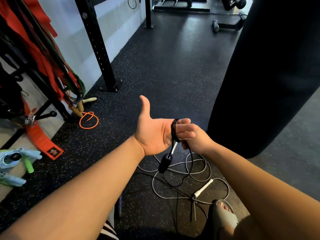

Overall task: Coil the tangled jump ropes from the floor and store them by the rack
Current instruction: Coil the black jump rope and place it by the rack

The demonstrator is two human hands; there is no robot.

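My left hand [154, 134] is held palm up with the thumb raised and the fingers straight. Loops of a thin black jump rope [174, 129] are wound round those fingers. The rope's black handle [164, 163] hangs below the palm. My right hand [195, 137] sits just right of the loops and pinches the black cord, which trails down to the floor. A grey jump rope [190, 170] with a white handle [203, 187] lies tangled on the floor below my hands. An orange rope [89, 120] with wooden handles lies by the rack post [97, 47].
A black punching bag [270, 75] hangs close on the right. Red and green bands [43, 54] drape from the rack at left. Light blue and green handled ropes [19, 160] lie at the left edge. My sandalled foot [223, 215] stands beside the grey rope.
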